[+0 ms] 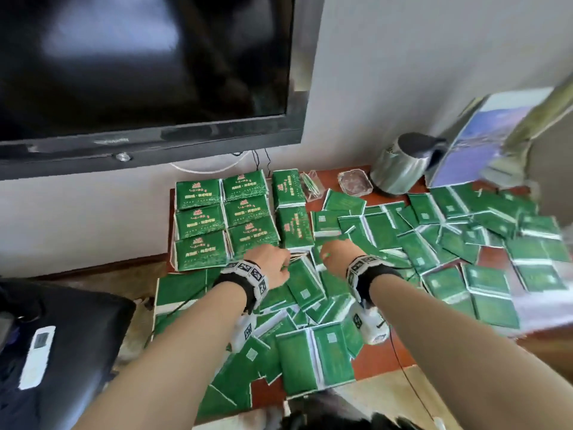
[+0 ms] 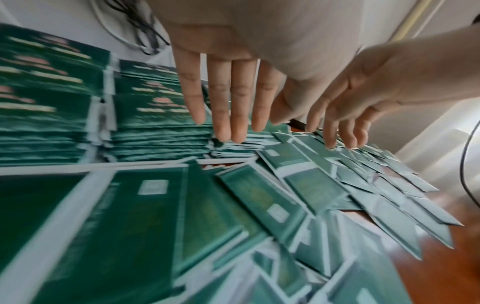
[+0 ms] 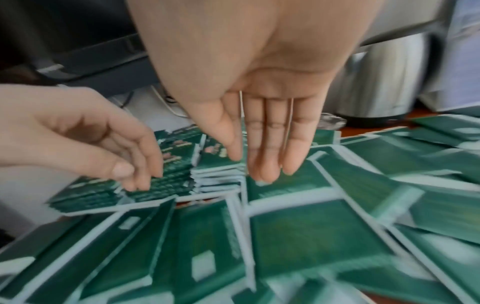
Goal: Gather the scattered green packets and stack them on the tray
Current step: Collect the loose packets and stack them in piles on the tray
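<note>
A reddish wooden table [image 1: 384, 364] set against a pale wall, beneath a dark television [image 1: 148, 72]; a steel kettle [image 1: 400, 164] and a clear ashtray [image 1: 355, 181] stand at its back right. Across most of the surface lie the loose green packets [image 1: 434, 240], overlapping at all angles, mostly back side up. At the back left I see the neat stacks [image 1: 223, 218], face up in rows; the tray itself I cannot make out beneath them. From my station, my left hand [image 1: 273, 265] hovers at the near right corner of those stacks, fingers straight and slightly spread, thumb apart, holding nothing. My right hand [image 1: 336, 252] is just beside it, fingers straight and pressed together, tips reaching down to the low pile [image 3: 221, 176] that adjoins the stacks; nothing is gripped there either. I judge the step in hand to be squaring or starting this low pile, with the greater part of the gathering still to do. The next move calls for sliding nearby loose packets together, turning them face up, aligning the edges and setting them on the pile without nudging the neighbouring stacks.
</note>
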The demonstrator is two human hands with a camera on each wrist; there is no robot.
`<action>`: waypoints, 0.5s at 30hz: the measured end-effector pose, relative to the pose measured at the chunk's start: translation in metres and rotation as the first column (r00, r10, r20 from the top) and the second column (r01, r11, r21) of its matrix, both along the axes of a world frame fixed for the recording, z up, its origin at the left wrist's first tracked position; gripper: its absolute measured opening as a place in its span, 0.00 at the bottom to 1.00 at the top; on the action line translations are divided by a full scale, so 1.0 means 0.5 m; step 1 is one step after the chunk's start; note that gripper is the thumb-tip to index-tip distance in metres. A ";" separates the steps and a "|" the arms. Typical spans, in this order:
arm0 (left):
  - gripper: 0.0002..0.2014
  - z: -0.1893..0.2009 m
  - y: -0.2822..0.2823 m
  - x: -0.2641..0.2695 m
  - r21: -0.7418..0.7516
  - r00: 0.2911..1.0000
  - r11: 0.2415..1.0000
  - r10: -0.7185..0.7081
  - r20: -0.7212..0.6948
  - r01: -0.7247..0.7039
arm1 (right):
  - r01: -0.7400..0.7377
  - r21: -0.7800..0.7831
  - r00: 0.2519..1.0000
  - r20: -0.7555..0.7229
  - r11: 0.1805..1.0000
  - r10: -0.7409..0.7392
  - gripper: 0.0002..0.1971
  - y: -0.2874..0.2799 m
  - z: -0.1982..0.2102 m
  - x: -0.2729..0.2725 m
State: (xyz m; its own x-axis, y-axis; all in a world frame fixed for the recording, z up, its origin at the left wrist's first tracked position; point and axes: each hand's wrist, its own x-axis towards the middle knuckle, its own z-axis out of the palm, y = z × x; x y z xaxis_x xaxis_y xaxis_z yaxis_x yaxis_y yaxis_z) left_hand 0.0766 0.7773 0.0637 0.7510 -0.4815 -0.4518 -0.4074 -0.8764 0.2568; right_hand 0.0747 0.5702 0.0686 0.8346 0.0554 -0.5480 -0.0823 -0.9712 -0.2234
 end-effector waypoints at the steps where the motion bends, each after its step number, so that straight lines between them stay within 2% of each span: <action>1: 0.12 0.001 -0.036 -0.008 -0.002 0.999 1.000 -0.026 -0.023 0.026 | 0.023 -0.032 0.999 -0.035 0.999 -0.024 0.15 -0.039 -0.003 -0.028; 8: 0.10 0.027 -0.250 -0.046 0.026 0.990 0.991 -0.132 -0.049 0.134 | 0.287 -0.164 0.952 -0.058 0.944 -0.300 0.16 -0.305 0.012 -0.168; 15: 0.13 0.050 -0.501 -0.075 0.067 0.981 0.980 -0.191 0.019 0.189 | 0.372 -0.146 0.926 -0.016 0.917 -0.378 0.17 -0.532 -0.007 -0.217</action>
